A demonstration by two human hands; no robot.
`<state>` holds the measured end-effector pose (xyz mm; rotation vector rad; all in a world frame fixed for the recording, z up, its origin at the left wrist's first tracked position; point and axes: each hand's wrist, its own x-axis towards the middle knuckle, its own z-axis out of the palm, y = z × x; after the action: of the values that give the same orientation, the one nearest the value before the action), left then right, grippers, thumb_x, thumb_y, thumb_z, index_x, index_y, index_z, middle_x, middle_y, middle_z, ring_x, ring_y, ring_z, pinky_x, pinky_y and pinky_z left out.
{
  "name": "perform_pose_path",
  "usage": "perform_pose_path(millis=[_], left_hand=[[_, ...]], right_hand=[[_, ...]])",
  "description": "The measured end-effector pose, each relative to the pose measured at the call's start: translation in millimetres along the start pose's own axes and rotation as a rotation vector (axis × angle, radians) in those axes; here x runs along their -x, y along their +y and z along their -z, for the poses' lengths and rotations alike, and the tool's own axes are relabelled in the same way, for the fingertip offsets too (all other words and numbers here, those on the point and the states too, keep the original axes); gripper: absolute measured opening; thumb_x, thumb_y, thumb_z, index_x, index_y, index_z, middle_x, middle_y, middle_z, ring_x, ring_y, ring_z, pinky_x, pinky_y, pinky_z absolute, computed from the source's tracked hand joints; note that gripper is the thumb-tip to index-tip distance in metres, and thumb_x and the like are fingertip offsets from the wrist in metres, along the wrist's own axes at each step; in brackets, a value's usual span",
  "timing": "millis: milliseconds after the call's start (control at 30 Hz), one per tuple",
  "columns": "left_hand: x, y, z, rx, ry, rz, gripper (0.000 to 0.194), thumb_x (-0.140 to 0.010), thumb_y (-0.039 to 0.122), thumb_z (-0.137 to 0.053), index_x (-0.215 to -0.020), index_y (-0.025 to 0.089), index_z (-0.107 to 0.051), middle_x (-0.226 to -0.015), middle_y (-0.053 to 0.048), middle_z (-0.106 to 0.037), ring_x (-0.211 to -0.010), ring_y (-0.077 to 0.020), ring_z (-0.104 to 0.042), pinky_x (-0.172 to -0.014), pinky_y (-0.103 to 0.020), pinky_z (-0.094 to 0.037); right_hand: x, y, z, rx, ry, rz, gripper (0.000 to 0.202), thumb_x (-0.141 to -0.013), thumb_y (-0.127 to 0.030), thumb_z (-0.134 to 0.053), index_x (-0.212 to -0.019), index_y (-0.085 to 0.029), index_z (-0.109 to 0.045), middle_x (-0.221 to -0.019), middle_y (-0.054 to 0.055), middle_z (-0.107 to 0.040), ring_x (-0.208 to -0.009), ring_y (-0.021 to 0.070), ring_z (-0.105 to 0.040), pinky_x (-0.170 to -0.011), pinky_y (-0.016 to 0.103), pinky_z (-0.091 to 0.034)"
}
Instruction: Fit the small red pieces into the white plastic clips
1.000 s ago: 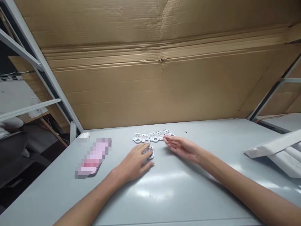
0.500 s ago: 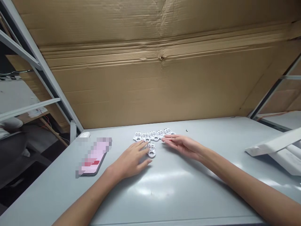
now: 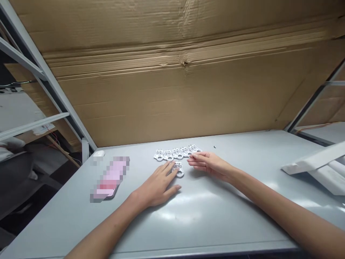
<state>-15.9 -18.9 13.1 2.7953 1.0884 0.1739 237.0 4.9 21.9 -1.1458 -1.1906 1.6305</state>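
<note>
My left hand (image 3: pixel 159 184) lies low over the table with its fingers spread, and its fingertips touch the left side of a single white plastic piece (image 3: pixel 179 173). This piece has a round hole at its near end and small slots at its far end. Behind it, several alike white pieces (image 3: pixel 177 154) with small prongs stand side by side in a row. My right hand (image 3: pixel 208 164) is held on edge beside the right end of that row, fingers stretched out and close together, nothing visible in them. It partly covers the rightmost pieces.
On the left of the grey table (image 3: pixel 215 216) lies a phone (image 3: pixel 113 178), pixelated, with a small white case (image 3: pixel 99 154) behind it. White foam-like pieces (image 3: pixel 320 163) stand at the right. A cardboard wall (image 3: pixel 172 100) closes the back; a metal frame (image 3: pixel 58 86) rises at left.
My left hand has shifted to the right, and the single white piece has slid slightly right with it. My right hand's fingers have drawn in a little.
</note>
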Motion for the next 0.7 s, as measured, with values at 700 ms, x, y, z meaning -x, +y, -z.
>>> perform_pose_path(millis=[700], left_hand=[[1.9,0.7,8.1,0.039,-0.008,-0.046,0.054,-0.101,0.046,-0.042,-0.149,0.022,-0.038,-0.160,-0.011,-0.022,-0.148,-0.0293,-0.018,-0.118,-0.048,-0.024]], right_hand=[[-12.4,14.0,7.8,-0.020,0.041,-0.033,0.019,-0.088,-0.031,-0.067,-0.097,-0.014,-0.071,-0.110,0.015,-0.073,-0.104,0.0228,-0.069,-0.097,0.033,-0.055]])
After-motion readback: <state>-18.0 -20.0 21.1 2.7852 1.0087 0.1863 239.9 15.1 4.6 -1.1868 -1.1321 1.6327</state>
